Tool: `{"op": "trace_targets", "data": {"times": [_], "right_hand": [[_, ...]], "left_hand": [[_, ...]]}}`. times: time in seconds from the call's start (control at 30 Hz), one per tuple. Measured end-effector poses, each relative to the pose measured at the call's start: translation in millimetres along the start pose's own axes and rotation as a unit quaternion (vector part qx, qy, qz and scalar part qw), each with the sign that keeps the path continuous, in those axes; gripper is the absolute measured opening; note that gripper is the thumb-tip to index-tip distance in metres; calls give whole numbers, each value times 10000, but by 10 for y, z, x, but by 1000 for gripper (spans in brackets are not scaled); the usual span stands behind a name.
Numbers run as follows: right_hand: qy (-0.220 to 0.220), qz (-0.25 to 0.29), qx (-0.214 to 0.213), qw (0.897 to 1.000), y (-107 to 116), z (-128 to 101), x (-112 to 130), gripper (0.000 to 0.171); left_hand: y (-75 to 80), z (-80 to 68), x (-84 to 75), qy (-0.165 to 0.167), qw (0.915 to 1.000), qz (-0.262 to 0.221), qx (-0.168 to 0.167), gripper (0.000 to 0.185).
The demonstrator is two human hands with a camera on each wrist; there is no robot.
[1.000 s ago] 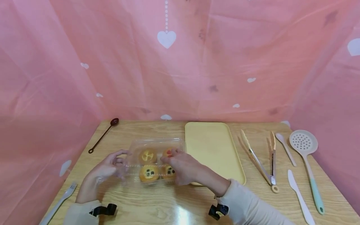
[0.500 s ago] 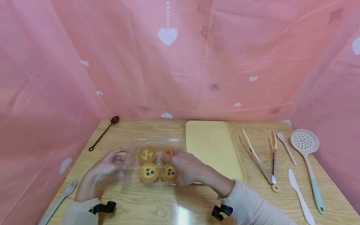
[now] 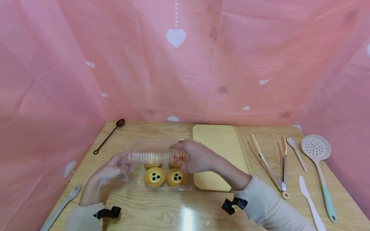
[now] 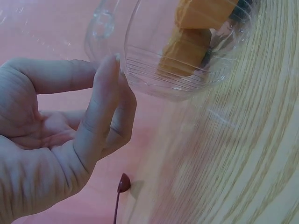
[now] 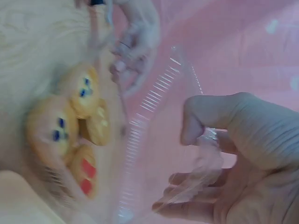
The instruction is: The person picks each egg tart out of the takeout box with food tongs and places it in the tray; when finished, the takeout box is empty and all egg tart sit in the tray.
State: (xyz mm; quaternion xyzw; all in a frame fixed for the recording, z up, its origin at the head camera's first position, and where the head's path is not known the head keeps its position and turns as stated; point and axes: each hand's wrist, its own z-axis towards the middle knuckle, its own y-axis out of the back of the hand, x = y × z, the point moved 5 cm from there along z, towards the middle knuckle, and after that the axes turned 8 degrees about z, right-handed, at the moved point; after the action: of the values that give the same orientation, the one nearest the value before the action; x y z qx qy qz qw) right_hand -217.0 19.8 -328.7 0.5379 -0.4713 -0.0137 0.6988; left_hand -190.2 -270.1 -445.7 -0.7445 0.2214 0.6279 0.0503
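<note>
While my left hand pinched the clear box's left edge to pin it on the worktop, my right hand gripped its lid, tilted up.

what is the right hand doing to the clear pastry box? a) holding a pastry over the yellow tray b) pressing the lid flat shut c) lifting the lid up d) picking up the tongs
c: the right hand grips the edge of the clear lid, which stands raised above the pastries in the box, while the left hand holds the box's left side.
</note>
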Motion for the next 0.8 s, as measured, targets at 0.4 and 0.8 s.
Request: {"op": "trace_targets", "data": {"times": [0.4, 0.8], "right_hand": [[-293, 2760, -2426, 9296, 727, 492, -497, 56], [-746, 2229, -2730, 9329, 786, 451, -720, 87]], "left_hand": [[-31, 3, -16, -17, 9999, -79, 74, 52], [-74, 44, -13, 62, 9997, -218, 129, 49]]}}
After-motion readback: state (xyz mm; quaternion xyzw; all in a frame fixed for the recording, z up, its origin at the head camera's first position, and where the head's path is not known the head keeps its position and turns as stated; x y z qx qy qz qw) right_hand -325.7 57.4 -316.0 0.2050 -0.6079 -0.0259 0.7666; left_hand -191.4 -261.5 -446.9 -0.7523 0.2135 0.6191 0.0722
